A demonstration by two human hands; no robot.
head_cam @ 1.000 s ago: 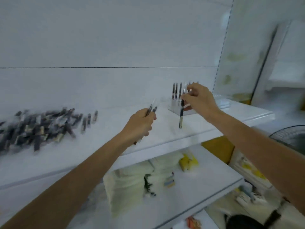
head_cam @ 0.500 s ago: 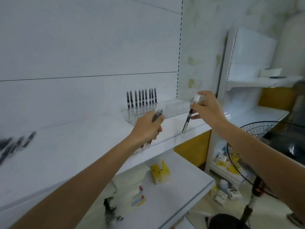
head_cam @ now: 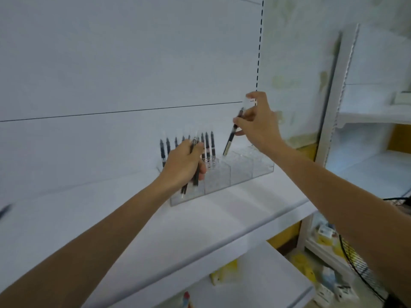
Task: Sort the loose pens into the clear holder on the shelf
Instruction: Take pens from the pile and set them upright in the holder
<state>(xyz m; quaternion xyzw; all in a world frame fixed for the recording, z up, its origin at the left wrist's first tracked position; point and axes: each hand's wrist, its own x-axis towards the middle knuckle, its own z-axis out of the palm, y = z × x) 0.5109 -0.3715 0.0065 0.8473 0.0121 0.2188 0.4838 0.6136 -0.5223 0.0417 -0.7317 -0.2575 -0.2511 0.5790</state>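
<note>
Right hand pinches one pen tip-down over the clear holder, lining up a free slot I guess, while left hand clutches the spares ready.

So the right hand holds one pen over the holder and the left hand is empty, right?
Not quite. The left hand is not empty: it grips a few pens. The right hand does hold one pen over the holder, as the head view shows.

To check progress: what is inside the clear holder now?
A row of black pens stands upright in the holder's left part; sections further right look empty. The left hand, gripping spare pens, hides some of the row. The right hand holds one pen.
</note>
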